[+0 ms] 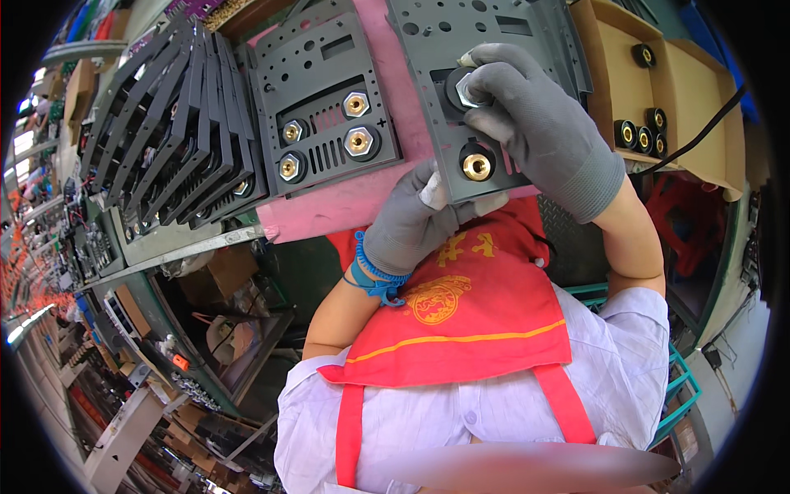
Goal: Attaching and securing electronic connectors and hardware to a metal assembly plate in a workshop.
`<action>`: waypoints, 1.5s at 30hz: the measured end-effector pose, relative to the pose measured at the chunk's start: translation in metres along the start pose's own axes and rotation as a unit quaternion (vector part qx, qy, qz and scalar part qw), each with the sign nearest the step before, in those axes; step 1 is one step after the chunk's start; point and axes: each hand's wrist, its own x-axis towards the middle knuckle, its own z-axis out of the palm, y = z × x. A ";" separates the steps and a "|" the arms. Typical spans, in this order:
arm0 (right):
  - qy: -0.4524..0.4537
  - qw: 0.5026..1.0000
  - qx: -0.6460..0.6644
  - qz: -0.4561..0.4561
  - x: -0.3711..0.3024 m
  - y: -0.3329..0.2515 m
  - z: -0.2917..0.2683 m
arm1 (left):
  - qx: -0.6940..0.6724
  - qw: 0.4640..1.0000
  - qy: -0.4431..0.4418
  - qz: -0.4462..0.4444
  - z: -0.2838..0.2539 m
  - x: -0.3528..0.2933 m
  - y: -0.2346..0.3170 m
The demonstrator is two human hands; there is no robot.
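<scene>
A dark grey metal panel (pixel 448 45) with holes and slots lies in front of me, slightly right of the middle. My left hand (pixel 415 216), in a grey glove, grips its near left edge, thumb on top. My gloved right hand (pixel 535 119) pinches a silver hex nut (pixel 467 88) at a black round fitting on this panel; the fingers partly cover it. Nearer to me on the panel sits a second black fitting with a brass core (pixel 477 167), without a hex nut showing. To the left lies a similar panel (pixel 333 81) with several brass-cored fittings under hex nuts.
Several more grey panels (pixel 177 123) stand leaning together at the far left. Pink sheeting (pixel 321 214) covers the bench, whose metal edge (pixel 185 251) runs along the front. At right, a cardboard box (pixel 687 74) holds several black brass-cored fittings (pixel 627 133); a black cable (pixel 704 132) crosses it.
</scene>
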 end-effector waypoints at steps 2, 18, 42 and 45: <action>0.007 1.000 -0.005 0.004 0.001 -0.001 0.005 | 0.018 0.998 0.045 0.051 0.002 0.002 -0.007; -0.135 0.971 0.190 -0.051 0.001 0.018 -0.020 | -0.025 0.996 0.082 0.003 0.007 -0.003 0.009; -0.122 0.985 -0.008 -0.121 0.001 0.006 -0.027 | -0.003 0.997 0.071 0.013 0.019 0.008 0.008; -0.161 0.986 0.035 -0.022 -0.001 0.000 -0.022 | -0.001 0.996 0.086 0.009 0.020 0.009 0.007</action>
